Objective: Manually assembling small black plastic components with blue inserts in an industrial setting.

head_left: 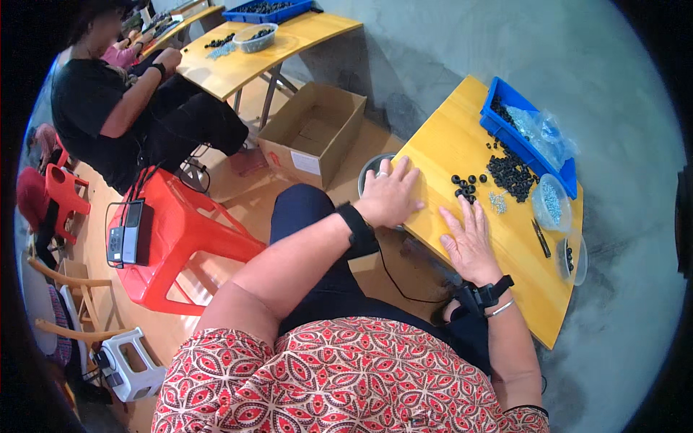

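Two hands of mine lie palm down over the yellow wooden table (451, 137), fingers apart. My left hand (390, 191), ringed, spreads at the table's near left edge, above a grey basin (364, 175) partly hidden below; fingers straight and separated, nothing seen in the grip, though I cannot tell what the palm covers. My right hand (471, 242) lies with fingers extended and slightly parted, tips at a small group of round black pieces (463, 193); contact with the nearest ones I cannot tell.

Beyond that group, a loose heap of black pieces (514, 177) spreads toward a blue tray (570, 180). Tray contents: more black pieces, plus a clear plastic bag (550, 137) of small silvery parts. Small pile of silvery parts (498, 203) just beside the heap. To its right, a round clear tub (559, 226) holds more silvery bits; below, a slim dark tool (541, 239) lies near a second clear container (582, 261) with black pieces inside.

Left of me: red plastic stool (173, 242); open cardboard box (289, 153); co-worker in black (90, 97), seated at another table (310, 30).
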The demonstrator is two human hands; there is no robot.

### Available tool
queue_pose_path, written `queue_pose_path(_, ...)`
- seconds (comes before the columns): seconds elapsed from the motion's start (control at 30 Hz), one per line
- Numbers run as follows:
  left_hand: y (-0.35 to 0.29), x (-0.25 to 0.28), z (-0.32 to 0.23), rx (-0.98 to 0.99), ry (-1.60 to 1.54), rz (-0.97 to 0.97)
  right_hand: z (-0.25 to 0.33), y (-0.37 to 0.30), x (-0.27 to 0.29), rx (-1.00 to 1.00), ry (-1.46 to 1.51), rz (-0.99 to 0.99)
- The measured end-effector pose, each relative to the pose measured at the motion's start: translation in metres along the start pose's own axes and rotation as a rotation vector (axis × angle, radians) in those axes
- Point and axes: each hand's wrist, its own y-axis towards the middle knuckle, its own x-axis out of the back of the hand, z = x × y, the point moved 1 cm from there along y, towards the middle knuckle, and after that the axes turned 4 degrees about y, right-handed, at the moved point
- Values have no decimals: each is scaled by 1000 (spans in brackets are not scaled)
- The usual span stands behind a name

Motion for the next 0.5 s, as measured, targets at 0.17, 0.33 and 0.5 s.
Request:
queue_pose_path(0.17, -9, 3, -8, -18, 116, -69, 8, -4, 0, -5, 42, -50)
queue_pose_path(0.33, -6, -1, -9, 1, 109, -5, 7, -6, 0, -24, 71, -30)
queue_pose_path(0.5, -2, -2, -11, 6, 128, 7, 6, -4, -2, -20, 111, -47)
